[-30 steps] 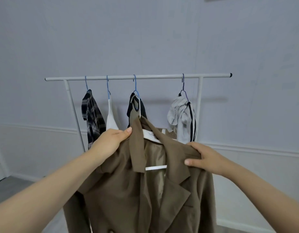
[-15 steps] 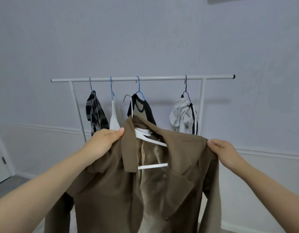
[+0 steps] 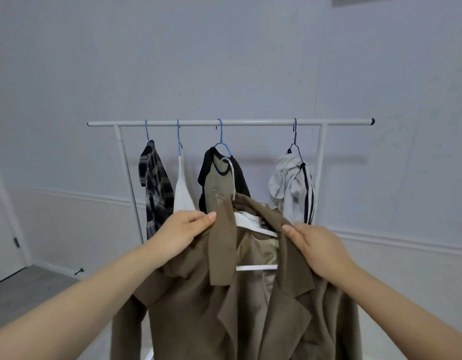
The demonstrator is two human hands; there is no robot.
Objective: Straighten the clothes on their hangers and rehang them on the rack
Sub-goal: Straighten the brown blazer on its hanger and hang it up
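While the brown jacket (image 3: 224,307) sits on its white hanger (image 3: 255,267) off the rack (image 3: 229,123), both hands hold it up in front of the hanging clothes. The left hand (image 3: 180,235) grips the shoulder cloth at about 9 o'clock from the collar, thumb and fingers closed on the fabric. The right hand (image 3: 318,245) grips the opposite lapel and shoulder at about 3 o'clock, fingers curled over the cloth.

Findings: the jacket is not yet square. The left lapel stands folded up over the hanger arm, and the left shoulder sags below the right. The metal hook (image 3: 231,175) rises at 12 o'clock, overlapping the tan-and-black shirt (image 3: 219,188) behind it — whether it touches cannot be told.

Recommended handling, as a judgement:
- Draw each shoulder seam outward until it rests on the end of its hanger arm.
- Flatten the raised lapel before lifting.
- Keep one hand bearing the weight; a heavy jacket is likely to slide to the lower side.
- Hang it in the free stretch of rail between the shirt and the grey garment (image 3: 289,188), at roughly 1 o'clock from the hook — the widest gap available.

Risk: the hook may snag the shirt on the way up.
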